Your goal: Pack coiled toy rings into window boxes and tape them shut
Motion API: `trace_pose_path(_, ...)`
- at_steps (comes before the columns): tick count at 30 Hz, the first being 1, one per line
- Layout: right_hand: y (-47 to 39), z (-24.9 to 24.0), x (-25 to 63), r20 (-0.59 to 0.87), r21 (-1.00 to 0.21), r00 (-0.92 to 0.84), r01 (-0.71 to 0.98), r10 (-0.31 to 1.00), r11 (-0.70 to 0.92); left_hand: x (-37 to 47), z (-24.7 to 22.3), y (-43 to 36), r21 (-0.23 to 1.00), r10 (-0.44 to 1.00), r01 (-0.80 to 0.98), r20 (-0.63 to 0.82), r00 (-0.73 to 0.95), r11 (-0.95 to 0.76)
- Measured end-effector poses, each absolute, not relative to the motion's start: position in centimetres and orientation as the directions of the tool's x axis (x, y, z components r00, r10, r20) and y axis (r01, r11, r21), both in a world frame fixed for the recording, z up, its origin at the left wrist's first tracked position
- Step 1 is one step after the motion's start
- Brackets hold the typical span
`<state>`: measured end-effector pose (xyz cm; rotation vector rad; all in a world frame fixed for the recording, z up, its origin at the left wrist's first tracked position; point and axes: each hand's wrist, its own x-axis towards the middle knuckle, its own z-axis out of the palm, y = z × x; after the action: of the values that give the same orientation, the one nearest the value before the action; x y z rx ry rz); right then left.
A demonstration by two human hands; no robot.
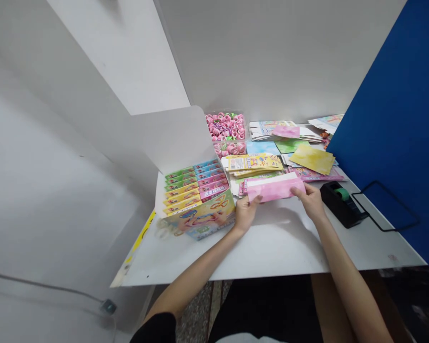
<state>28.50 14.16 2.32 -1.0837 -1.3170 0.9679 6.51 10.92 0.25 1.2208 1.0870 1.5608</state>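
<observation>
Between my two hands a pink carton [275, 189] is held up over the table, with a white strip along its upper edge. My left hand [245, 213] grips its lower left corner, thumb on the near face. At the right end my right hand [310, 200] pinches it, thumb in front; the fingers behind are mostly hidden. Beside my left hand stands an open display box [207, 214], filled with rows of green, blue, yellow and pink packets [182, 195]. Flat yellow cartons [254, 163] lie stacked just beyond the held carton.
Behind the display box, a clear tray [226, 127] contains pink, white and green rings. Yellow sheets [312, 159] and a green sheet [291, 145] lie at the back right. A black tape dispenser [343, 205] and a black wire frame [386, 207] are right of my right hand.
</observation>
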Motion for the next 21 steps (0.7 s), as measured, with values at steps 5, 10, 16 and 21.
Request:
trace_pose_path(5, 13.7, 2.8, 29.1, 0.245, -0.966, -0.041, -0.091, 0.969, 0.241, 7.3, 0.9, 10.8, 0.951, 0.976, -0.238, 0.164, -0.147, -0.195)
trace_pose_path(10, 13.6, 3.2, 30.0, 0.107, -0.933, -0.263, -0.360, 0.959, 0.005, 7.6, 2.1, 10.2, 0.914, 0.995, -0.396, 0.100, 0.018, -0.085)
trace_pose_path(16, 13.2, 1.9, 28.1, -0.104, -0.962, -0.566, -0.152, 0.818, -0.227, 6.9, 2.3, 9.8, 0.821, 0.928, -0.527, -0.009, 0.371, 0.219)
trace_pose_path(21, 12.6, 1.7, 27.8, -0.132, -0.962, -0.670, -0.093, 0.731, -0.258, 7.6, 1.7, 9.7, 0.792, 0.938, -0.558, -0.053, 0.341, 0.248)
